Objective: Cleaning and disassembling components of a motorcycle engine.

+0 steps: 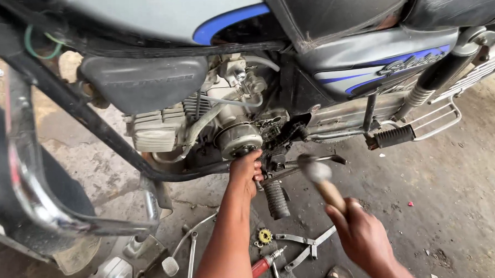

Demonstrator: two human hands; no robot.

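A stained, cracked grey concrete floor (458, 192) carries the things. Toward its near edge lie a small yellow toothed gear (265, 235), a silver cross-shaped metal wrench (306, 245), a red-handled screwdriver (264, 264) and a long silver spanner (192, 257).

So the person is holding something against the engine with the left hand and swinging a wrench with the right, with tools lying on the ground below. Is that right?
Not quite: in the head view the right hand grips a hammer with a wooden handle, not a wrench. The rest holds: the left hand is pressed at the engine, and tools lie on the ground below.
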